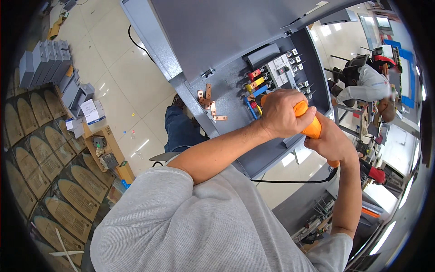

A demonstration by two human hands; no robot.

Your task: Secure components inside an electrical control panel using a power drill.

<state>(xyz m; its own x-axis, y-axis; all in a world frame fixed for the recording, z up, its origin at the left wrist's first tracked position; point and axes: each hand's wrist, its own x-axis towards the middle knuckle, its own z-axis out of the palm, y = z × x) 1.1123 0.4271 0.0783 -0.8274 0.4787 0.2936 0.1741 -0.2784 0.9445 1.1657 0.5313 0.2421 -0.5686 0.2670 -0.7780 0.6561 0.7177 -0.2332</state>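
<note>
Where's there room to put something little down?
Inside the grey cabinet, there's a bare patch between the copper bars and the coloured strips. The shiny floor has room between the stacked grey boxes and the black cable. It's crowded around the breaker, where the left hand and right hand grip the orange tool.

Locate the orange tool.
Head view, right of centre: the orange tool is in the left hand and right hand, pictured just below the breaker.
</note>
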